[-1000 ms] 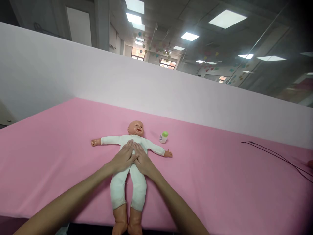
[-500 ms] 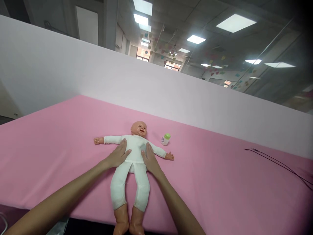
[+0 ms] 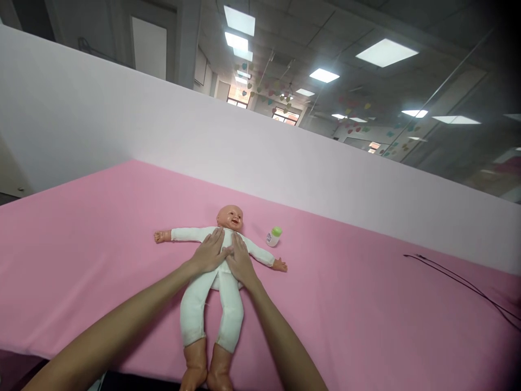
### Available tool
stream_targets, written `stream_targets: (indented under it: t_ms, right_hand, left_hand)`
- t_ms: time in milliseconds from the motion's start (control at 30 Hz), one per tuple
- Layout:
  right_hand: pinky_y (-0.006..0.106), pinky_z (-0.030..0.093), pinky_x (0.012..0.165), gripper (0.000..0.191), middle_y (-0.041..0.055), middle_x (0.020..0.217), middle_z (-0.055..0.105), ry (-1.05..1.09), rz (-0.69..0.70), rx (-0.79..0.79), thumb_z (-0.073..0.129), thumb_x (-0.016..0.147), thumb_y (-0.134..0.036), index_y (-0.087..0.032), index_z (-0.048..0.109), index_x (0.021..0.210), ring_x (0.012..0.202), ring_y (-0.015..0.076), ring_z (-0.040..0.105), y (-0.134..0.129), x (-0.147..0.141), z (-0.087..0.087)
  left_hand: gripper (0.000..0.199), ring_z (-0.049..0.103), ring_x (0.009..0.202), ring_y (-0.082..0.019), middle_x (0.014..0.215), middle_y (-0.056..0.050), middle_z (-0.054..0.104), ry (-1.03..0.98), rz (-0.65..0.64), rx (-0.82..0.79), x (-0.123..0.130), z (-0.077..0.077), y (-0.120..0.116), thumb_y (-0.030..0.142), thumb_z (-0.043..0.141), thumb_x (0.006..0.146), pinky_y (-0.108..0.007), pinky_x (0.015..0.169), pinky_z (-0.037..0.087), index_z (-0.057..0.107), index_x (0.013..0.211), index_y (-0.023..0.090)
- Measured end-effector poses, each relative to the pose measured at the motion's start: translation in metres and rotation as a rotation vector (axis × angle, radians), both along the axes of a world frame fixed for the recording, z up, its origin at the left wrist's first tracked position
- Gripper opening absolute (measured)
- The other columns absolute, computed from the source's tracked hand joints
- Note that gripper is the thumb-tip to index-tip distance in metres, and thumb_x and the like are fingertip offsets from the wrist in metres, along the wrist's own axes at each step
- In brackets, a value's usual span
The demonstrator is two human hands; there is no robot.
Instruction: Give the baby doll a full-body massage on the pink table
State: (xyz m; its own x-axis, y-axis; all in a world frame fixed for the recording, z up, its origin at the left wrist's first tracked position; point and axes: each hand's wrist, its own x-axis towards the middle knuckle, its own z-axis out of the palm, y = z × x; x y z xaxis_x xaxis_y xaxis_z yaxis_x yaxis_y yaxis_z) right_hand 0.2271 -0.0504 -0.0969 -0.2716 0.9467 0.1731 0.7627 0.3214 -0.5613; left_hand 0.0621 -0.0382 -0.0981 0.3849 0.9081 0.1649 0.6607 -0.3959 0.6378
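baby doll [image 3: 230, 237] | lies under left hand [image 3: 209, 252], right hand [image 3: 241, 263] | both open flat (no grip)

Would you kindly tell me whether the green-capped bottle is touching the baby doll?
No, the bottle stands apart from the doll on the pink cloth.

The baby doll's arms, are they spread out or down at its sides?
Spread wide: the doll's arms stretch sideways from its shoulders, lying across the pink sheet.
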Motion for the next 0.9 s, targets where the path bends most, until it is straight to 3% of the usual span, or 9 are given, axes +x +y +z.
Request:
stream_targets:
  t_ms: [100,167,333,467,600,767,900]
  right_hand:
    - [0.05,0.012,0.132,0.085,0.0184,0.173,0.018,0.077,-0.101,-0.054,0.034,0.103,-0.059,-0.002,0.022,0.165,0.162,0.0295,0.013,0.005,0.011,-0.005]
    - [0.049,0.011,0.132,0.091,0.018,0.174,0.015,0.116,-0.115,-0.092,0.031,0.102,-0.066,-0.002,0.018,0.165,0.162,0.0288,0.011,-0.003,0.018,-0.006]
    - [0.046,0.006,0.133,0.093,0.0073,0.176,-0.003,0.129,-0.051,-0.221,0.028,0.102,-0.071,-0.011,0.003,0.168,0.163,0.0236,-0.001,-0.049,0.026,0.002]
    - [0.047,0.006,0.133,0.081,0.0041,0.175,0.001,0.051,0.094,-0.2,0.03,0.106,-0.063,-0.016,0.01,0.168,0.163,0.0239,-0.003,-0.065,0.016,0.011]
    - [0.047,0.009,0.133,0.069,0.0067,0.175,0.014,0.001,0.2,-0.082,0.03,0.107,-0.046,-0.015,0.019,0.168,0.163,0.0233,0.008,-0.041,0.0,0.012]
    - [0.05,0.009,0.133,0.071,0.0109,0.173,0.02,0.025,0.039,0.025,0.035,0.104,-0.047,-0.012,0.026,0.166,0.162,0.0262,0.013,0.0,-0.003,0.0]
    - [0.051,0.013,0.132,0.084,0.0163,0.173,0.021,0.141,-0.134,-0.013,0.037,0.102,-0.06,-0.005,0.026,0.164,0.162,0.0302,0.016,0.005,0.009,-0.011]
  left_hand:
    - [0.096,0.002,0.161,-0.034,0.172,-0.024,0.004,-0.044,0.07,-0.039,-0.013,-0.006,0.005,0.071,0.027,0.101,-0.053,0.129,0.008,0.014,0.165,0.001]
    - [0.098,0.0,0.161,-0.034,0.172,-0.024,0.001,-0.077,0.082,-0.086,-0.026,-0.01,-0.004,0.073,0.027,0.101,-0.053,0.13,0.009,0.011,0.166,0.002]
    - [0.097,-0.002,0.16,-0.033,0.172,-0.018,-0.006,-0.029,-0.022,-0.206,-0.054,-0.009,-0.052,0.074,0.024,0.102,-0.05,0.13,0.01,0.006,0.168,0.005]
    - [0.09,-0.004,0.161,-0.031,0.173,-0.015,-0.005,0.032,-0.14,-0.091,-0.043,-0.003,-0.071,0.069,0.024,0.104,-0.049,0.13,0.011,0.009,0.168,0.008]
    - [0.086,0.002,0.161,-0.03,0.173,-0.018,0.005,0.032,-0.115,0.017,-0.013,0.001,-0.049,0.066,0.026,0.105,-0.049,0.13,0.01,0.018,0.167,0.007]
    - [0.081,0.004,0.161,-0.031,0.173,-0.018,0.011,0.006,-0.022,0.005,-0.003,-0.001,-0.001,0.062,0.027,0.105,-0.053,0.129,0.009,0.023,0.166,0.008]
    - [0.089,0.001,0.161,-0.034,0.173,-0.021,0.004,-0.066,0.106,-0.076,-0.019,-0.007,0.004,0.065,0.033,0.103,-0.053,0.129,0.012,0.018,0.165,0.003]
